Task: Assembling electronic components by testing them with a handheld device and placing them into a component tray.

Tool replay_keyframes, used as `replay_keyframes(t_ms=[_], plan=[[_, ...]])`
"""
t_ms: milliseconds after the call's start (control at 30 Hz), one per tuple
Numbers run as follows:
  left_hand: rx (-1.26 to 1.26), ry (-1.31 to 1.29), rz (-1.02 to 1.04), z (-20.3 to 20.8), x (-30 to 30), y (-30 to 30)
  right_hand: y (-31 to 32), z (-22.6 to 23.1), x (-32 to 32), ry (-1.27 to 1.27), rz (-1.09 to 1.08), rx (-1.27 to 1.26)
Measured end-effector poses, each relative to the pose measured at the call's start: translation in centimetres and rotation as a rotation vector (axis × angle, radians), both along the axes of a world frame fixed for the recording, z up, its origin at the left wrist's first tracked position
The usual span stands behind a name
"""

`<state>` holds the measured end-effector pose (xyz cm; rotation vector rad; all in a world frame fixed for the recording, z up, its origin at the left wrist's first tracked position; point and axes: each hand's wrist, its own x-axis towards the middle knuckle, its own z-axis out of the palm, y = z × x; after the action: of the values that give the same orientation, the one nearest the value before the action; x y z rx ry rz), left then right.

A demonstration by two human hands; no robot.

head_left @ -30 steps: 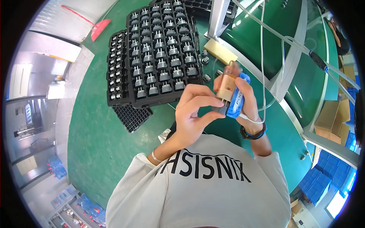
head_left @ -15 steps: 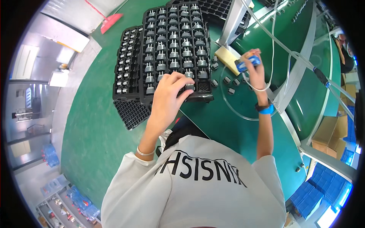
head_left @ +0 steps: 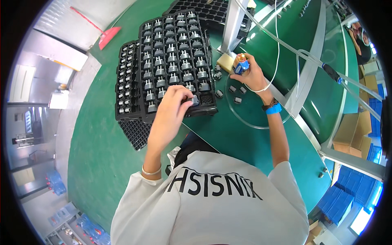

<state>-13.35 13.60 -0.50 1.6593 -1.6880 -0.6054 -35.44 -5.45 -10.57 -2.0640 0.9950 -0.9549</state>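
Head view, seen from beside the bench: a squat grey plug (head_left: 194, 100) is pinched between the thumb and fingers of the left hand (head_left: 166, 112), at the near edge of a black pocketed tray (head_left: 203, 110). Its rounded body shows smooth and plain; the fingertips cover part of it, so I can't make out its pins. It sits off the tips, ahead of the palm and to its right, and I can't tell whether it is fully down in its pocket. Just to its right, the corner pocket (head_left: 207, 100) is bare, while the rows behind hold similar grey plugs (head_left: 173, 78) with metal pins upright. Over to the right, the right hand (head_left: 255, 78) is closed around a blue-wrapped handheld tool (head_left: 242, 65) with a copper-orange top, a white cable (head_left: 277, 34) running down by the wrist. Near that hand are a yellow block (head_left: 225, 62) and small loose grey pieces (head_left: 237, 100) on the green tabletop (head_left: 245, 141).
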Motion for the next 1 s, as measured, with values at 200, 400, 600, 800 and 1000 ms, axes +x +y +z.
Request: replay_keyframes(t_ms=[200,400,600,800,1000], plan=[[0.188,0.791,-0.064,0.5,1.2,0.4,0.4,0.5,0.6,0.025,-0.003,-0.088],[0.251,1.193,-0.051,0.3,0.3,0.8,-3.0,-0.9,-0.7,-0.275,-0.104,0.179],[0.169,1.142,-0.054,0.0,-0.5,1.4,-10.0,-1.8,-7.6,0.127,-0.653,-0.269],[0.143,1.082,0.012,0.3,-1.8,1.0,-11.1,-2.7,-9.5,0.189,-0.738,-0.412],[-0.066,1.066,-0.080,-0.5,-3.8,-0.6,-4.1,1.3,-4.3,-0.536,-0.159,0.136]])
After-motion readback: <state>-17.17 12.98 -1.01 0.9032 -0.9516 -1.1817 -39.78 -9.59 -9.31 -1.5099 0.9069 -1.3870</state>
